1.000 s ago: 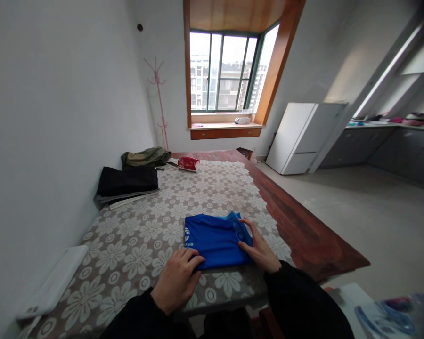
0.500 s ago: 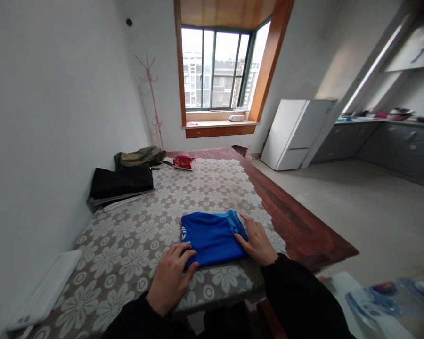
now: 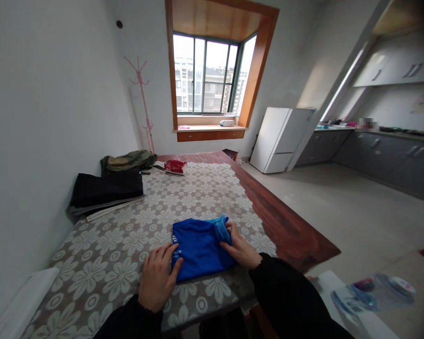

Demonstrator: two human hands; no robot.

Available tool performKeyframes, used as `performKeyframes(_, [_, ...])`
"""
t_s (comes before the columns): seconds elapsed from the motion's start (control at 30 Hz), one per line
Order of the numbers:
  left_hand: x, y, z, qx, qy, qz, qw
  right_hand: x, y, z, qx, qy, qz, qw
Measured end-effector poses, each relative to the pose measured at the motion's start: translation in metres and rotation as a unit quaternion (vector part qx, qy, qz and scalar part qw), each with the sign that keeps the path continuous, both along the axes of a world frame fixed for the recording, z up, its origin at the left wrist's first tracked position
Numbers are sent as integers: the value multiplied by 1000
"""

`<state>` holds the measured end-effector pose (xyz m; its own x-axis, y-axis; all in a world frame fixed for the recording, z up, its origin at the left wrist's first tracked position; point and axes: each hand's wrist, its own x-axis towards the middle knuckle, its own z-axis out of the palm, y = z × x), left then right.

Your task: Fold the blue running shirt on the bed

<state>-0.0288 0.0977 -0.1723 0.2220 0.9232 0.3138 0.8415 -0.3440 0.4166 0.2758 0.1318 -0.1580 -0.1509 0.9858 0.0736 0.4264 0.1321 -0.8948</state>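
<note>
A folded blue shirt (image 3: pixel 199 252) with white print at its left side lies flat on the floral tablecloth (image 3: pixel 122 278) in front of me. My left hand (image 3: pixel 157 275) rests at the shirt's left edge, thumb and fingers apart, the fingertips on the cloth. At the right edge, my right hand (image 3: pixel 243 248) pinches the lighter blue part between thumb and fingers. That corner is lifted and curled over a little. The fingers behind it are partly hidden.
A black folded cloth (image 3: pixel 108 188), an olive bag-like bundle (image 3: pixel 129 161) and a red packet (image 3: pixel 175 166) lie farther back. A white flat object (image 3: pixel 28 301) sits at the left edge. At lower right is a clear plastic jug (image 3: pixel 374 292). A white fridge (image 3: pixel 273 136) stands beyond.
My right hand has closed on the shirt's light blue right edge and curled it inward. My left hand has shifted up along the left edge. The view has turned slightly right.
</note>
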Motion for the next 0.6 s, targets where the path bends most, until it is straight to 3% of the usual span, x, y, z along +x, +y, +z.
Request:
performKeyframes(0.1, [-2, 1, -2, -1, -5, -2, 1000, 0, 10, 5, -113, 179, 13, 977])
performKeyframes(0.2, [-4, 3, -3, 0, -10, 0, 1000, 8, 25, 3, -149, 241, 22, 959])
performKeyframes(0.37, [-5, 3, -5, -6, -18, 6, 1000, 49, 79, -3, -80, 215, 54, 972])
performKeyframes(0.6, [-5, 7, -10, -24, -13, 20, 999, 157, 188, 31, -45, 71, -116, 990])
